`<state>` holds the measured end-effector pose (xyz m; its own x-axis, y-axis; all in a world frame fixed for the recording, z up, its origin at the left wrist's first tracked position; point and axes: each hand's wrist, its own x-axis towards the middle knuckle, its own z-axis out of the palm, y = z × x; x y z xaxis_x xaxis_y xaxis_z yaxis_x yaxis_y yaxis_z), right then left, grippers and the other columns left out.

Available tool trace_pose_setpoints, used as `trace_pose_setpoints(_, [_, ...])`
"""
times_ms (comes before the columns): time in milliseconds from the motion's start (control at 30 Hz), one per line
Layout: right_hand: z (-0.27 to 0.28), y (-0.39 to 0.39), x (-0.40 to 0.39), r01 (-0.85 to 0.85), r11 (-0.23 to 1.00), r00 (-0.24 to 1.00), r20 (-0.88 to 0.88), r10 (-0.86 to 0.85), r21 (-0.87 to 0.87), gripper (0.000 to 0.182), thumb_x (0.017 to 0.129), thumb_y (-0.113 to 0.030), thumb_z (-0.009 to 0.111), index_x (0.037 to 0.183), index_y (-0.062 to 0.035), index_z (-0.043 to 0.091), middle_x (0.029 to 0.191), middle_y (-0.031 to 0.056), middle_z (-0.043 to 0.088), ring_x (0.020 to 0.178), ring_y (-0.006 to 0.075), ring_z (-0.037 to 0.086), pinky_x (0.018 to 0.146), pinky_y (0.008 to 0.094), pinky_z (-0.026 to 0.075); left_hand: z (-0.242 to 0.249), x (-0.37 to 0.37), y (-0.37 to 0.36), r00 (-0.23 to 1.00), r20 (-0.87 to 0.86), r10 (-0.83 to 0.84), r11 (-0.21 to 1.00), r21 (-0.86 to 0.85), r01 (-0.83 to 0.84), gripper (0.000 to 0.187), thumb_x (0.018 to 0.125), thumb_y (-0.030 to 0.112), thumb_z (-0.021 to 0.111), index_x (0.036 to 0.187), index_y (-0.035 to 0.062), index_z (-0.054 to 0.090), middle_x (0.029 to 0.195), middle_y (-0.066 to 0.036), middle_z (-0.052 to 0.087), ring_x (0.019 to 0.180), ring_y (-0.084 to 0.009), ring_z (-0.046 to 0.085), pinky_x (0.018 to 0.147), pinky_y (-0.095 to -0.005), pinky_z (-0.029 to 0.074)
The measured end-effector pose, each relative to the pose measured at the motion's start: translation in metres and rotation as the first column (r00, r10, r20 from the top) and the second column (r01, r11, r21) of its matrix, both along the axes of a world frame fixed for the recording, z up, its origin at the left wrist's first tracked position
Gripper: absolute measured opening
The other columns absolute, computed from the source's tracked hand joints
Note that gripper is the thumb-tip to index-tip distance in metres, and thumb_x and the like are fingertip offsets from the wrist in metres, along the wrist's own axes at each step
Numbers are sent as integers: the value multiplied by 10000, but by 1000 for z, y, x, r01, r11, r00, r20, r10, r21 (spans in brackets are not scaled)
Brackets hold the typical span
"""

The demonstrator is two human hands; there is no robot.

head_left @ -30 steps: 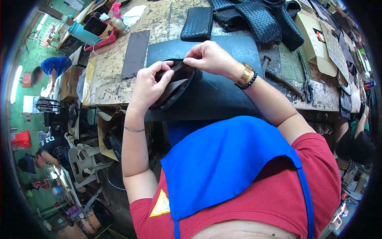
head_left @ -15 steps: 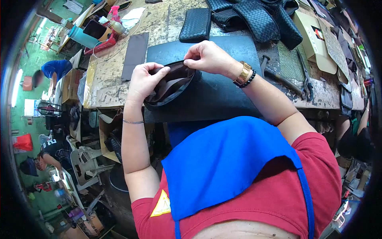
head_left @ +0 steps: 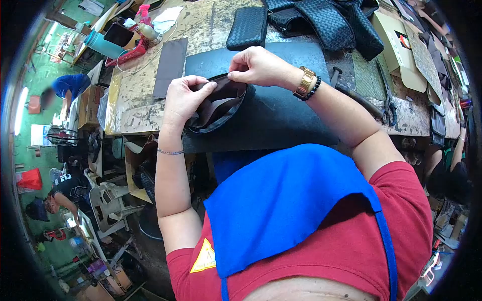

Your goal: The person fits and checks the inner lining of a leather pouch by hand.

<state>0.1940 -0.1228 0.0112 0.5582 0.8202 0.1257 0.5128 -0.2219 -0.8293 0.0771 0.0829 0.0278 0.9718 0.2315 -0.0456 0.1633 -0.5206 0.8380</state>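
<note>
Gripping brown pouch (head_left: 217, 106) | L hand (head_left: 182, 99) + R hand (head_left: 257, 66) | on black mat (head_left: 281, 118)

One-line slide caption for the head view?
Both hands, left hand and right hand, pinch the rim of an open dark pouch over a black mat.

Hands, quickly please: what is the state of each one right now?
Left hand: closed, pinching the rim of the dark pouch.
Right hand: closed, pinching the same pouch's upper rim.
</note>
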Motion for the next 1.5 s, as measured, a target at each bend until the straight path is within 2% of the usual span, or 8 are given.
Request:
trace_pose_setpoints(400, [6, 14, 7, -133, 990, 990, 51, 135, -38, 240, 849, -240, 669, 902, -8, 706, 773, 107, 710, 708, 173, 676, 682, 311, 539, 0, 1, 1, 999, 11, -52, 999, 2, 52, 210, 800, 195, 795, 869, 3, 743, 672, -4, 661, 591, -46, 564, 556, -232, 463])
trace_pose_setpoints(600, [4, 19, 13, -161, 986, 982, 90, 165, -50, 228, 892, -228, 668, 932, -6, 698, 780, 75, 700, 701, 133, 649, 666, 294, 530, 3, -8, 4, 980, 128, -154, 970, 208, 126, 241, 893, 228, 693, 927, -8, 728, 874, -98, 718, 765, -152, 655, 727, -280, 510])
trace_pose_setpoints(733, [3, 17, 21, -207, 976, 977, 30, 209, -63, 244, 902, -246, 660, 956, -10, 695, 814, 59, 696, 720, 120, 632, 662, 291, 512, 4, -27, 8, 986, 149, -69, 960, 279, 25, 233, 911, 217, 678, 943, -5, 740, 961, -107, 726, 862, -157, 666, 803, -273, 503])
trace_pose_setpoints(833, [3, 17, 22, -228, 969, 973, -36, 226, -90, 249, 915, -248, 661, 994, -14, 692, 843, 51, 707, 745, 117, 639, 694, 286, 520, -1, -32, 15, 992, 92, 86, 996, -16, -85, 225, 894, 202, 710, 939, -15, 748, 940, -90, 737, 847, -114, 650, 800, -258, 499])
trace_pose_setpoints(1033, [0, 21, 23, -255, 966, 962, -110, 249, -44, 242, 935, -238, 661, 1024, -14, 692, 872, 50, 720, 767, 102, 647, 730, 262, 531, -1, -31, 16, 986, 105, 129, 992, -5, -129, 212, 864, 187, 755, 924, -16, 756, 900, -47, 722, 793, -72, 613, 744, -230, 493])
trace_pose_setpoints(1333, [14, 29, 27, -340, 924, 940, -79, 331, -173, 265, 918, -267, 677, 973, -10, 699, 793, 31, 692, 707, 87, 615, 674, 259, 514, -5, -28, 14, 987, 90, 133, 991, 1, -133, 212, 834, 184, 770, 896, -18, 752, 823, -37, 720, 743, -64, 612, 700, -238, 502])
trace_pose_setpoints(1433, [8, 34, 27, -362, 928, 929, 51, 367, -82, 265, 909, -269, 676, 948, -7, 690, 774, 34, 682, 703, 94, 609, 672, 265, 510, -3, -29, 14, 988, 84, 132, 991, -7, -131, 207, 833, 182, 769, 886, -17, 751, 814, -33, 718, 728, -61, 608, 691, -230, 499])
trace_pose_setpoints(1500, [12, 34, 27, -385, 917, 922, 3, 388, -108, 264, 909, -265, 675, 945, -4, 686, 780, 43, 688, 708, 99, 614, 674, 271, 510, -4, -28, 14, 991, 89, 102, 995, -9, -102, 204, 833, 183, 768, 879, -15, 750, 807, -30, 715, 720, -59, 605, 685, -228, 498])
